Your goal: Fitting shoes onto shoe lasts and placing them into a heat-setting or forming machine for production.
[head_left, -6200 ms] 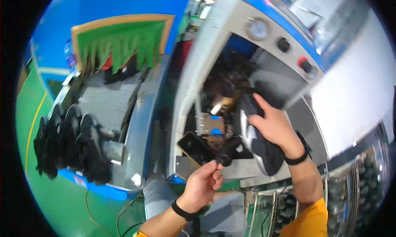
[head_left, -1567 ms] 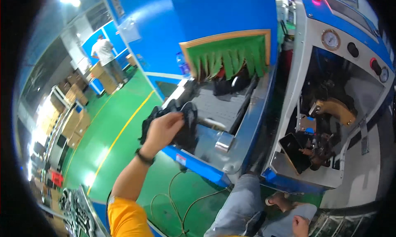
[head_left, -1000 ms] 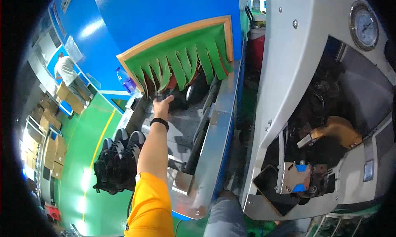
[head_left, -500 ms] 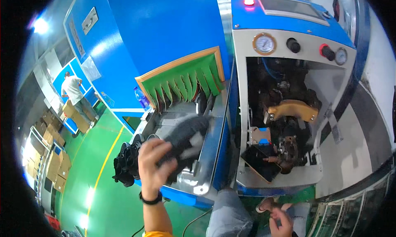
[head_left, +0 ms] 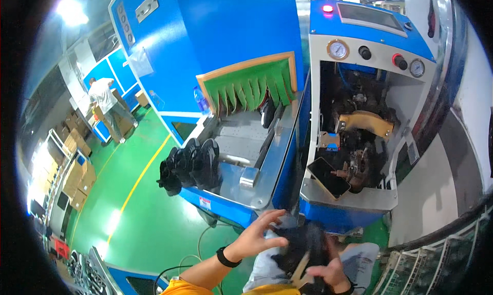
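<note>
A black shoe [head_left: 303,243], dark and somewhat blurred, is held above my lap. My right hand [head_left: 331,272] wraps its right side, with the thumb near a pale narrow strip [head_left: 300,270] whose kind I cannot make out. On the shoe's left side my left hand [head_left: 262,237] has its fingers spread. Whether those fingertips touch the shoe is unclear. Several black sneakers [head_left: 205,164] stand together at the left edge of the conveyor [head_left: 239,141]. Another shoe [head_left: 267,113] sits by the green flap curtain [head_left: 251,90] of the blue machine.
To the right stands a machine with gauges, knobs and a dark open bay [head_left: 359,105]. A flat black device [head_left: 328,178] leans at its front. A metal block [head_left: 249,177] sits on the conveyor's end. Wire racks [head_left: 436,256] are at lower right; a person [head_left: 105,100] stands far left among cartons.
My left hand has come back from over the conveyor toward my lap, and its fingers have spread. The black shoe it carried is now in my right hand. The view has shifted.
</note>
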